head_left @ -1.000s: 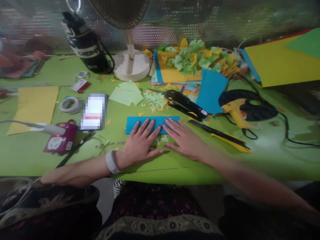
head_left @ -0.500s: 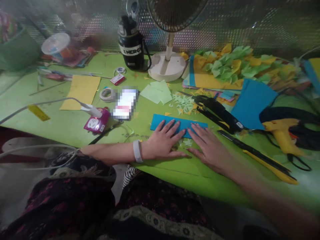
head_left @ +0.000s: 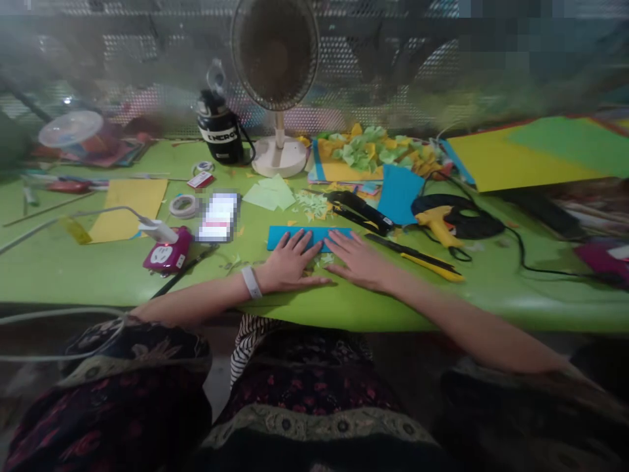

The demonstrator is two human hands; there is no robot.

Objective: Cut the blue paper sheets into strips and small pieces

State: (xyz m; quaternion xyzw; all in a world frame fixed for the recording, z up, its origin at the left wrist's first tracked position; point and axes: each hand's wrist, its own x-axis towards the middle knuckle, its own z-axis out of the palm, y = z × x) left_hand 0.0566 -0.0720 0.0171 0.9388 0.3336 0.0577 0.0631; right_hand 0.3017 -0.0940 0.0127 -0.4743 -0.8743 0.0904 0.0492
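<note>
My left hand [head_left: 289, 261] lies flat with spread fingers on a folded strip of bright blue paper [head_left: 317, 236], and a white wristband [head_left: 251, 282] circles that wrist. My right hand [head_left: 356, 254] rests beside it, its fingertips on the strip's right end. Neither hand grips anything. Small pale green paper scraps [head_left: 324, 261] lie just below the strip, near my fingers. Both hands hide the strip's middle and lower edge. Beyond my right hand lies a black long-arm stapler [head_left: 358, 211].
A green table [head_left: 373, 308] holds a yellow-and-black cutter [head_left: 417, 255], a yellow glue gun [head_left: 437, 224], a blue paper sheet [head_left: 399, 193], paper scraps [head_left: 310, 204], a pixelated phone [head_left: 219, 217], tape [head_left: 183, 206], a magenta socket [head_left: 167, 254], and a fan [head_left: 275, 56].
My head view has swung and pulled back, so more of the table shows and everything looks smaller. My hands stay on the blue strip.
</note>
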